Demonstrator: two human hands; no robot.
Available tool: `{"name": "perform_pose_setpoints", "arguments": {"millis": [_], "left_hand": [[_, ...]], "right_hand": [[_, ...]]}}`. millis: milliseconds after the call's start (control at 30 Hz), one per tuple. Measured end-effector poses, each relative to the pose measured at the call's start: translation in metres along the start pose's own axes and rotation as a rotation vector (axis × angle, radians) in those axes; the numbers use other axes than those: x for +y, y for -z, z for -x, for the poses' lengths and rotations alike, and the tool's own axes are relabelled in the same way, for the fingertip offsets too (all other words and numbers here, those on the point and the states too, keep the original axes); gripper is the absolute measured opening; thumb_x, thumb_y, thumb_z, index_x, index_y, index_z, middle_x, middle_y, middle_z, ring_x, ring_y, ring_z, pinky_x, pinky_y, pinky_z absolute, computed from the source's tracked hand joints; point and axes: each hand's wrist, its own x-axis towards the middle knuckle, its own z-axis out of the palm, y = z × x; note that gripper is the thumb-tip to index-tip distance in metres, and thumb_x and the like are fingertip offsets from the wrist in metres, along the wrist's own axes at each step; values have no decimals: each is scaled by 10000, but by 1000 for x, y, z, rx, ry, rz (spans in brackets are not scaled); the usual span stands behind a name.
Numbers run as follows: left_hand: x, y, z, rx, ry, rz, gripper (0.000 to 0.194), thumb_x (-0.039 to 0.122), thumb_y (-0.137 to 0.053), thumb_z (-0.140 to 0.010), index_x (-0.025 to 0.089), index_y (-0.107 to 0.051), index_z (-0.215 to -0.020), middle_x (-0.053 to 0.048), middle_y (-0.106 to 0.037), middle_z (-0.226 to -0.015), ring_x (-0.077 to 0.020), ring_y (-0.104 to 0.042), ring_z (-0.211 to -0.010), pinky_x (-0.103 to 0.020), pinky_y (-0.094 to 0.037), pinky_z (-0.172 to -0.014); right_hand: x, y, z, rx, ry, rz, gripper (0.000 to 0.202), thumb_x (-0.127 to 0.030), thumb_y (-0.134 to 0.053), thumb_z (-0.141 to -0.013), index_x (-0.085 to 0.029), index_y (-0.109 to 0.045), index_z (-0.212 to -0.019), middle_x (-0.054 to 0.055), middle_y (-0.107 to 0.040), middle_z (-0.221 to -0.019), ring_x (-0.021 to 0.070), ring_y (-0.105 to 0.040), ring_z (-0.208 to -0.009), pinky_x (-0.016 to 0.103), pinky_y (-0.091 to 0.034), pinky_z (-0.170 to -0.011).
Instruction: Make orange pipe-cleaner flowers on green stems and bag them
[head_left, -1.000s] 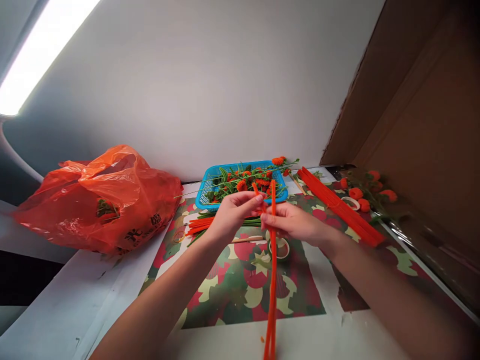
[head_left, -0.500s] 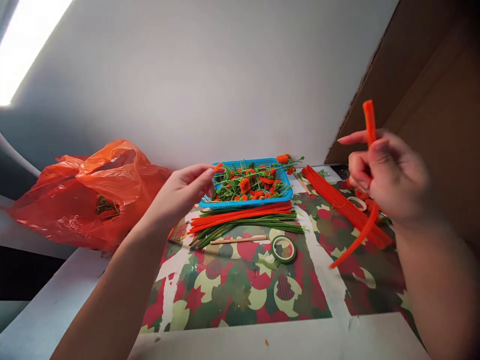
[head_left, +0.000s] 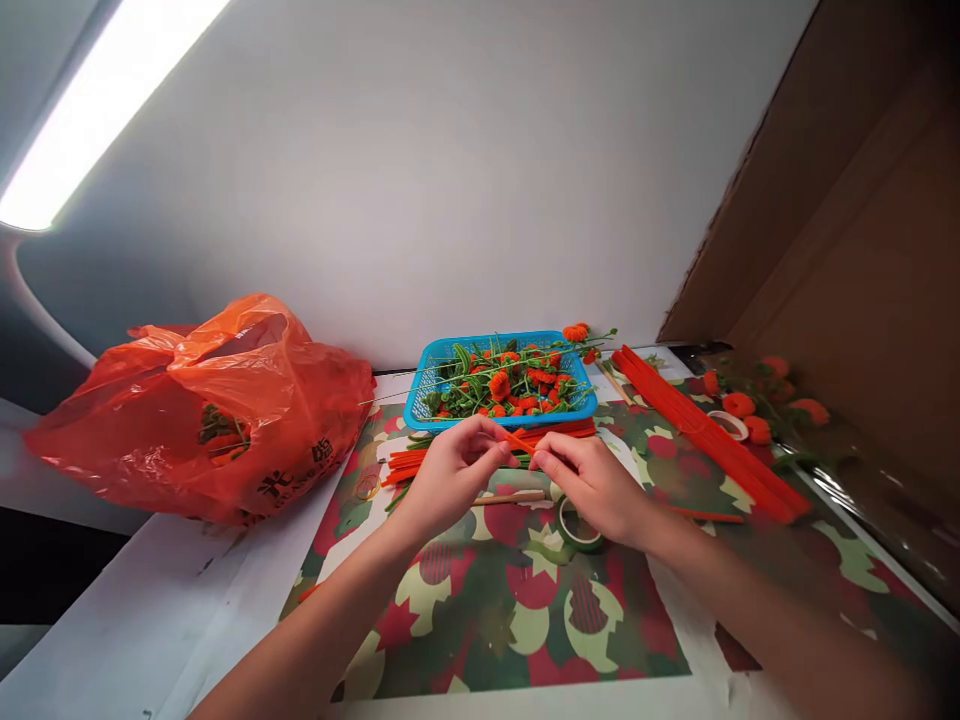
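Note:
My left hand [head_left: 450, 478] and my right hand [head_left: 598, 490] are close together over the mat, in front of the basket. Both pinch orange pipe cleaner [head_left: 519, 442], which shows in the small gap between the fingertips; whether it is one piece or two I cannot tell. One orange end sticks out past my right wrist, and a bit of orange shows beside my left forearm. Behind the fingers lie bundles of orange pipe cleaners [head_left: 405, 465] and green stems, partly covered. A roll of green tape [head_left: 579, 532] and a thin wooden stick [head_left: 510, 498] are below the hands.
A blue basket [head_left: 411, 405] holds orange flowers with green stems. At the left stands an orange plastic bag [head_left: 225, 400]. To the right lie a red-orange pipe cleaner bundle [head_left: 697, 425], a white tape roll [head_left: 729, 425] and more orange flowers [head_left: 739, 404] near a cardboard wall [head_left: 817, 200].
My right hand, raised at the right with an orange pipe cleaner, has come down and left to meet my left hand. The left has moved right and lower. The view has shifted slightly.

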Motion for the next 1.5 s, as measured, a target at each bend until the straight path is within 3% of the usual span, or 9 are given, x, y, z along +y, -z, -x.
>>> {"name": "perform_pose_setpoints", "arguments": {"millis": [467, 600, 733, 933, 1033, 1133, 1300, 1400, 1500], "left_hand": [[-9, -3, 5, -36, 73, 97, 214, 359, -654, -789, 148, -639, -760, -3, -617, -689, -86, -543, -553, -170, -399, -473], [-13, -4, 7, -39, -45, 1, 202, 347, -628, -816, 150, -652, -776, -8, -622, -700, -94, -547, -608, -170, -426, -520], [-14, -3, 8, -55, -183, -87, 192, 317, -605, -839, 146, -655, -767, -24, -634, -718, -105, -551, -627, -188, -430, -543], [-9, 0, 10, -93, -306, -216, 168, 271, -596, -849, 152, -665, -752, -36, -660, -720, -115, -566, -637, -204, -428, -563], [-7, 2, 11, -94, -302, -289, 182, 290, -612, -839, 154, -674, -734, -26, -650, -677, -102, -538, -594, -196, -407, -536], [-6, 3, 11, -94, -253, -341, 199, 306, -618, -832, 156, -675, -713, -15, -642, -646, -90, -503, -562, -185, -381, -506], [-4, 0, 14, -79, -142, -351, 242, 322, -598, -838, 150, -650, -676, 2, -614, -598, -77, -469, -528, -170, -358, -474], [-3, -3, 16, -76, -114, -344, 261, 332, -580, -850, 151, -637, -672, 12, -586, -564, -74, -460, -500, -169, -353, -453], [-5, -7, 18, -5, -242, -430, 227, 293, -580, -855, 158, -628, -679, 13, -589, -569, -78, -470, -500, -172, -362, -458]], "right_hand": [[7, -4, -2, -93, -57, -133, 306, -366, -441, -912, -179, -514, -682, -43, -414, -576, 105, -354, -553, 238, -266, -521], [21, -3, -7, -305, -164, -499, 362, -443, -472, -894, -168, -480, -659, -47, -418, -566, 73, -339, -491, 211, -248, -462], [29, -1, -9, -538, -289, -889, 386, -506, -474, -889, -138, -566, -816, -46, -447, -579, 45, -316, -427, 190, -233, -417], [24, 5, -7, -658, -359, -997, 336, -460, -546, -875, -136, -549, -784, -83, -339, -546, 31, -228, -425, 173, -201, -410], [22, 6, -7, -612, -341, -890, 334, -464, -582, -851, -150, -527, -750, -91, -302, -540, 41, -218, -450, 177, -195, -423], [19, 6, -7, -461, -224, -591, 332, -466, -631, -806, -163, -523, -725, -72, -378, -559, 54, -280, -471, 189, -221, -443], [14, 8, -2, -97, 222, 200, 300, -327, -526, -876, -166, -499, -624, -35, -450, -534, 83, -360, -503, 228, -216, -501], [15, 8, 0, -2, 493, 529, 326, -225, -439, -893, -162, -488, -577, -13, -463, -508, 98, -366, -498, 267, -177, -515], [14, 8, 0, 37, 445, 530, 298, -231, -461, -886, -163, -524, -603, -7, -504, -528, 99, -395, -508, 263, -191, -516]]}}
